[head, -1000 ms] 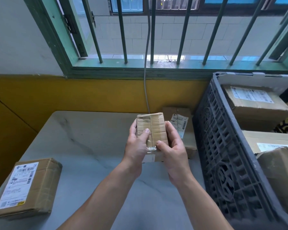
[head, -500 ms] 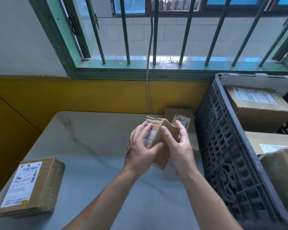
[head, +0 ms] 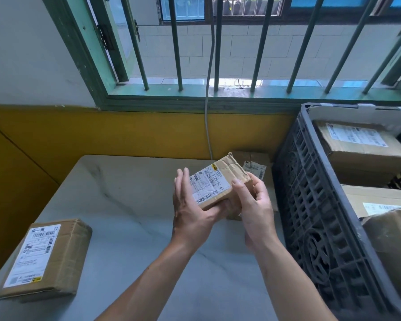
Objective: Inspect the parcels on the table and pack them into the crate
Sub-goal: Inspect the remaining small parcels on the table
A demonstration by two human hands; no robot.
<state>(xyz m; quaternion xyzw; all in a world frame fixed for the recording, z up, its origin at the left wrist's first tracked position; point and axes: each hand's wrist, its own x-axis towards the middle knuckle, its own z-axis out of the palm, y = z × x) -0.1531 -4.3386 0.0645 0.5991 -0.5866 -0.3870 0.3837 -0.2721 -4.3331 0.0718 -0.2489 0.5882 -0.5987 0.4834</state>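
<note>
A small brown cardboard parcel (head: 218,181) is held over the table, tilted, its white barcode label facing up at me. My left hand (head: 190,212) supports its left side: the fingers stand straight along that edge and the thumb lies against the near edge. My right hand (head: 257,209) grips the right end, thumb on top and fingers curled underneath. The dark grey plastic crate (head: 310,205) stands just right of my hands and holds several cardboard parcels, one labelled at the back (head: 361,147).
Another labelled parcel (head: 53,258) lies at the near left of the grey marble table (head: 125,205). One more parcel (head: 252,158) sits behind my hands against the crate. A yellow wall, a hanging cable (head: 207,126) and a barred window are behind.
The small parcel has been turned over between my hands, from its taped plain side to its label side. Both hands shifted their hold during the turn.
</note>
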